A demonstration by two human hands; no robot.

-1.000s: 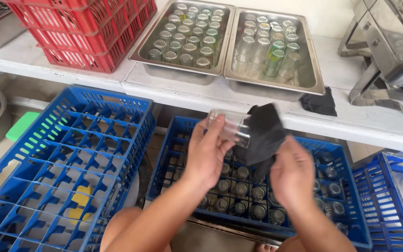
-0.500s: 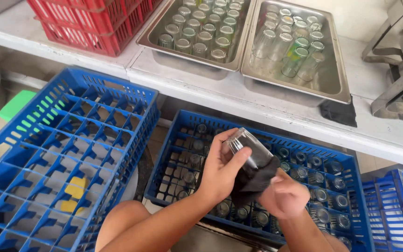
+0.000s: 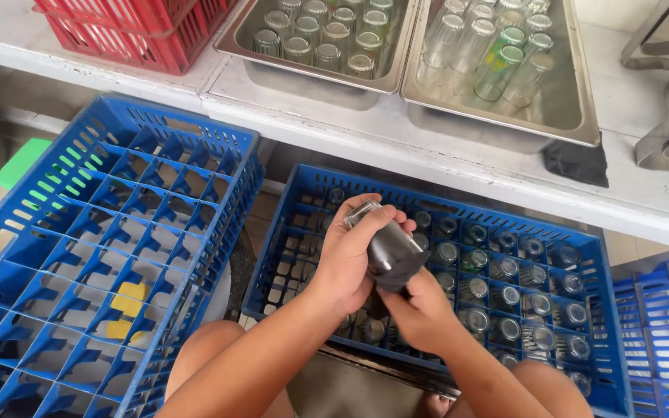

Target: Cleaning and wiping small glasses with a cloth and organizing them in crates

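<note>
An empty blue plastic lattice crate point(image 3: 110, 232) sits at left. The left hand point(image 3: 350, 259) is curled round a clear glass tumbler point(image 3: 377, 236), held above the glass-filled blue crate point(image 3: 582, 255). The right hand point(image 3: 420, 310) presses a dark cloth point(image 3: 396, 259) into it. Steel trays point(image 3: 505, 116) line the bench's near edge.
</note>
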